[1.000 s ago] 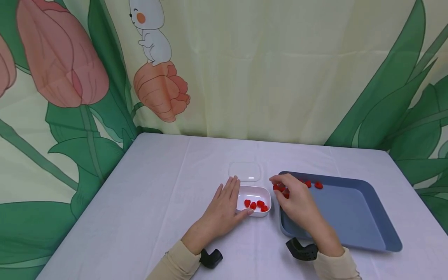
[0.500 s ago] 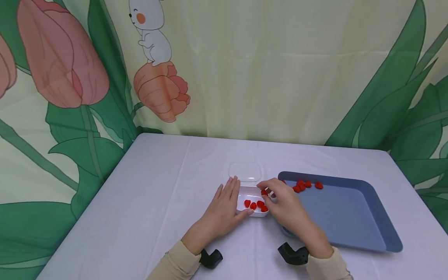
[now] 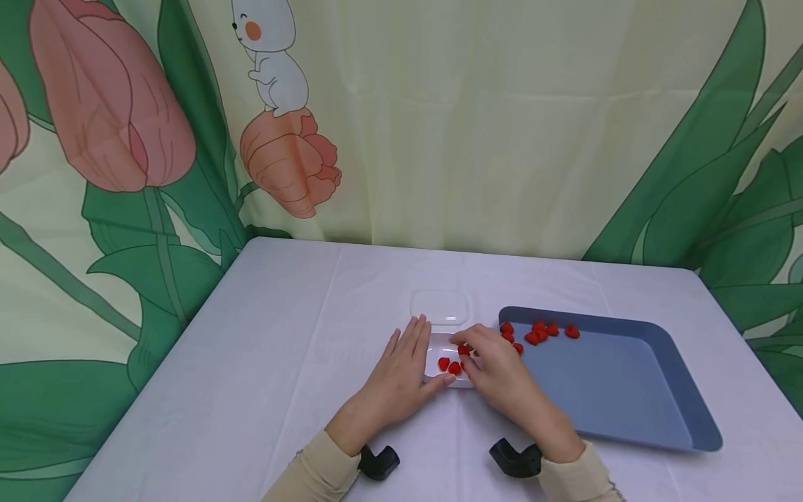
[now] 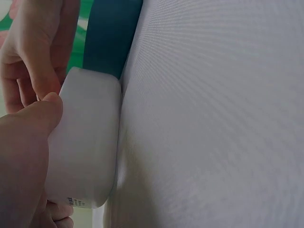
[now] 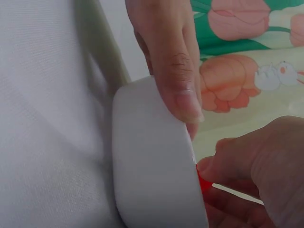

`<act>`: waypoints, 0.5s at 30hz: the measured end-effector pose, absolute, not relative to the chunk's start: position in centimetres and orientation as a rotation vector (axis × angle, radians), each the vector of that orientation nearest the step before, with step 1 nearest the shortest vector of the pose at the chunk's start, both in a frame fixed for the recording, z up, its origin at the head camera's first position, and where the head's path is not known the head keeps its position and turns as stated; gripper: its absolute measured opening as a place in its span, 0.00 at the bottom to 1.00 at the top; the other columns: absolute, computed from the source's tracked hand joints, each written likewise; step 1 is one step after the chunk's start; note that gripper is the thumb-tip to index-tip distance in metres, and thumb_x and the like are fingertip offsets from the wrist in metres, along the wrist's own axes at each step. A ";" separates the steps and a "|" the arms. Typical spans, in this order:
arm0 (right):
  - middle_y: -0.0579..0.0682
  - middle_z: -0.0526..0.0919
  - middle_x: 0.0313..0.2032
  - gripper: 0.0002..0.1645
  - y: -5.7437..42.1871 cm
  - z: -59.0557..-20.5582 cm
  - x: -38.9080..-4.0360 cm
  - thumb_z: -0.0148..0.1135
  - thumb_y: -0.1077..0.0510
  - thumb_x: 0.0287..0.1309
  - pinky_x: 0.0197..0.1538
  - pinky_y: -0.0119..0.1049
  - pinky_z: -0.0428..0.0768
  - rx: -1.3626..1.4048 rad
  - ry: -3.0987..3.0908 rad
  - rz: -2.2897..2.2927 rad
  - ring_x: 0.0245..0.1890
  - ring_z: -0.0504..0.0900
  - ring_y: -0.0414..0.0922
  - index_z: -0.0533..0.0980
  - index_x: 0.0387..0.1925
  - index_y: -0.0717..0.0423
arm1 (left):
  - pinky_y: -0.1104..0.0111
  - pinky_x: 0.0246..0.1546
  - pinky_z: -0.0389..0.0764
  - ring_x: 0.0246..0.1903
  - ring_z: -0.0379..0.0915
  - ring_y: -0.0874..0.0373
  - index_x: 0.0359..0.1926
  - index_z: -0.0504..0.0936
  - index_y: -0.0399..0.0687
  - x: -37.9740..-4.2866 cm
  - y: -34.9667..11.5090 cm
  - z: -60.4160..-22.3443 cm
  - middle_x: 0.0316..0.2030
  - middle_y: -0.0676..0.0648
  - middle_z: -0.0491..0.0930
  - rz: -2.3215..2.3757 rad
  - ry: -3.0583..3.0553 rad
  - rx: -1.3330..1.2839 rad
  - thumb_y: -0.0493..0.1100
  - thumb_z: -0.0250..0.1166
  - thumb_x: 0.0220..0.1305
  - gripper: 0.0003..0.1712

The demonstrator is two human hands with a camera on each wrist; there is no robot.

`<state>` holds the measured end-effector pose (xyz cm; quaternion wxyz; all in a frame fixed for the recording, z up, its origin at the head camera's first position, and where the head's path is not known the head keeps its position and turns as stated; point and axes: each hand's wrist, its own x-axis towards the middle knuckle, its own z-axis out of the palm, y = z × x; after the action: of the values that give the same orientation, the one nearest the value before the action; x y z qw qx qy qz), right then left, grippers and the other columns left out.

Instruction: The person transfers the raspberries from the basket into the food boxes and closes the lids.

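A small white plastic box [image 3: 441, 343] stands on the table with a few small red, roughly heart-shaped pieces [image 3: 444, 364] inside. Along its left side lies my left hand [image 3: 396, 380], fingers straight and thumb on the near rim. The left wrist view shows that thumb against the white box wall [image 4: 88, 142]. Over the box's right part, my right hand [image 3: 498, 369] pinches a red piece [image 3: 463, 350] between thumb and fingers. The right wrist view shows this red piece [image 5: 204, 184] beside the rim. My right hand hides part of the box's contents.
Right of the box is a blue-grey tray [image 3: 627, 383], with several red pieces [image 3: 538, 333] near its far left corner. A clear lid [image 3: 439, 307] lies behind the box. A printed curtain [image 3: 477, 139] hangs behind the table.
My right hand has moved left from the tray's edge to above the white box, carrying a red piece. My left hand has stayed in place.
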<state>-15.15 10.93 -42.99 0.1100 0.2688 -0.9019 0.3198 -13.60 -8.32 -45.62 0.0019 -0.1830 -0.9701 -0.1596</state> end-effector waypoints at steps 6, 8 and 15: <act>0.48 0.85 0.41 0.21 10.5 -43.4 -15.1 0.73 0.70 0.48 0.42 0.34 0.86 0.846 -2.626 0.907 0.40 0.81 0.41 0.82 0.46 0.56 | 0.48 0.77 0.49 0.79 0.38 0.51 0.78 0.46 0.41 -13.6 -8.4 -45.6 0.79 0.44 0.46 -0.520 -3.051 -0.577 0.72 0.50 0.67 0.54; 0.48 0.84 0.41 0.21 10.4 -43.5 -15.2 0.72 0.71 0.48 0.41 0.33 0.85 0.853 -2.618 0.902 0.39 0.81 0.41 0.82 0.46 0.56 | 0.49 0.77 0.48 0.79 0.38 0.51 0.78 0.46 0.41 -13.6 -8.4 -45.6 0.79 0.44 0.46 -0.528 -3.050 -0.578 0.71 0.51 0.67 0.54; 0.49 0.84 0.40 0.22 10.2 -43.8 -15.3 0.71 0.73 0.47 0.40 0.33 0.84 0.864 -2.598 0.876 0.38 0.79 0.41 0.82 0.46 0.57 | 0.49 0.77 0.49 0.79 0.38 0.51 0.78 0.46 0.42 -13.6 -8.4 -45.6 0.79 0.44 0.46 -0.521 -3.049 -0.572 0.72 0.50 0.67 0.54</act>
<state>-15.29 10.22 -43.78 0.1332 0.2978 -0.8957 0.3020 -13.65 -8.36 -45.63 -0.0022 -0.1818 -0.9693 -0.1657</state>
